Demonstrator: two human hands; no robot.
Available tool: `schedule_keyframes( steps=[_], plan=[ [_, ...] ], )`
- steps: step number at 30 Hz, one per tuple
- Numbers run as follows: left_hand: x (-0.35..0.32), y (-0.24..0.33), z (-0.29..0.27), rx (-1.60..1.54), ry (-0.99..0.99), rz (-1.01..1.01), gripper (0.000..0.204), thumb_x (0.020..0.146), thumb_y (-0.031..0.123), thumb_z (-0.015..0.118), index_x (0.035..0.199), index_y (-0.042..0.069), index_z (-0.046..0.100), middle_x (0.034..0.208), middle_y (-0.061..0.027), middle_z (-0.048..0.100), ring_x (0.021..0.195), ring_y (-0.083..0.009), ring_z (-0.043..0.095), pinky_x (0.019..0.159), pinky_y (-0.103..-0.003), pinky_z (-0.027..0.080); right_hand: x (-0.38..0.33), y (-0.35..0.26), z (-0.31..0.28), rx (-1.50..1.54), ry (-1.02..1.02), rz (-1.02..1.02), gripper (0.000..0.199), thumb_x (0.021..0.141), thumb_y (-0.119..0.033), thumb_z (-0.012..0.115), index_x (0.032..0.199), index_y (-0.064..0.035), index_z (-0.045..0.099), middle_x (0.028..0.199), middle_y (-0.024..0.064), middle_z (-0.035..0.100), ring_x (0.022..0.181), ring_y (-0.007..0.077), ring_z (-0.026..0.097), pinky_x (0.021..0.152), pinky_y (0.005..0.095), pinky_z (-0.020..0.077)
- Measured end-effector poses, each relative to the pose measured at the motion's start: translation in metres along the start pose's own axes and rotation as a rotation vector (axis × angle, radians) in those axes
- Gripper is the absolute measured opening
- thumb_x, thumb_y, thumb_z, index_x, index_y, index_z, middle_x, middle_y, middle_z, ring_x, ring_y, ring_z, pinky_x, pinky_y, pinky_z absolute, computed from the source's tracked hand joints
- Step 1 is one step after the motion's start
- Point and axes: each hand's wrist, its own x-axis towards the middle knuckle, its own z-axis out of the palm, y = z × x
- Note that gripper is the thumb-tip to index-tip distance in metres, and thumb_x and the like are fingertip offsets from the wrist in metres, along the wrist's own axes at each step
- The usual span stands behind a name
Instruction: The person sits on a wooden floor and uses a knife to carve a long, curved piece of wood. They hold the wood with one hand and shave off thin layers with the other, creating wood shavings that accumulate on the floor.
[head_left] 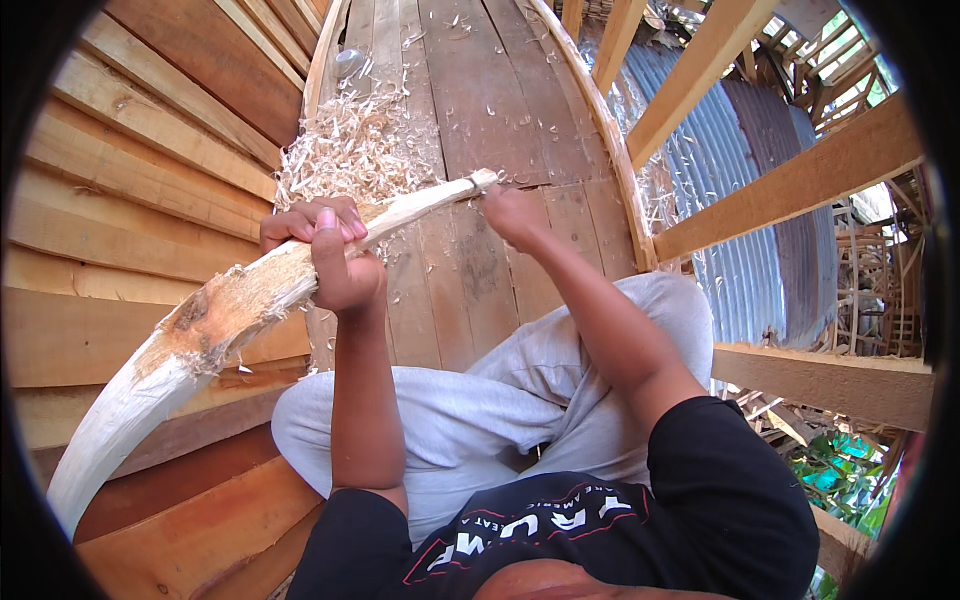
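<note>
Apparently, shaping of the wood by shaving is the step in hand. At the left, a long, curved, pale wooden piece with a rough brown middle is seen slanting up in front of yellow-brown wooden planks. Further right, it is gripped by the left hand, the fingers wrapped closely round it. Beyond, a heap of thin, curled, cream wood shavings is spread on brown wooden boards. By the piece's narrow end, the right hand is found, its fingers blurred; whether anything is held in them cannot be told. For the next move, a firm left grip would seem to be needed, with the narrow end kept steady
</note>
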Motion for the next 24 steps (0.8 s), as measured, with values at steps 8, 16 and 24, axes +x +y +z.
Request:
schedule_keyframes(
  steps=[8,16,24],
  plan=[
    [0.02,-0.004,-0.035,0.047,0.393,-0.117,0.016,0.075,-0.001,0.048,0.077,0.013,0.038,0.058,-0.0005,0.038,0.055,-0.0129,0.04,0.062,-0.032,0.041,0.005,-0.013,0.03,-0.021,0.096,-0.036,0.05,0.092,-0.031,0.033,0.094,0.009,0.064,0.102,0.0332,0.061,0.097,0.0452,0.06,0.087,0.0506,0.0454],
    [0.006,-0.002,-0.007,-0.002,0.243,-0.007,0.022,0.074,-0.006,0.05,0.084,0.009,0.037,0.059,-0.0047,0.043,0.051,-0.0135,0.043,0.054,-0.03,0.043,-0.022,-0.048,0.023,0.011,0.048,-0.107,0.053,0.091,-0.032,0.03,0.093,0.0094,0.064,0.101,0.0321,0.062,0.099,0.0448,0.06,0.09,0.0488,0.044],
    [0.025,-0.007,-0.033,0.047,0.563,-0.124,0.022,0.069,-0.007,0.049,0.078,0.009,0.038,0.059,-0.0023,0.039,0.053,-0.0126,0.041,0.054,-0.03,0.042,-0.006,-0.019,0.029,-0.06,0.113,-0.071,0.055,0.092,-0.033,0.03,0.092,0.0105,0.064,0.099,0.0347,0.06,0.099,0.0475,0.058,0.09,0.0512,0.0429]
  ],
)
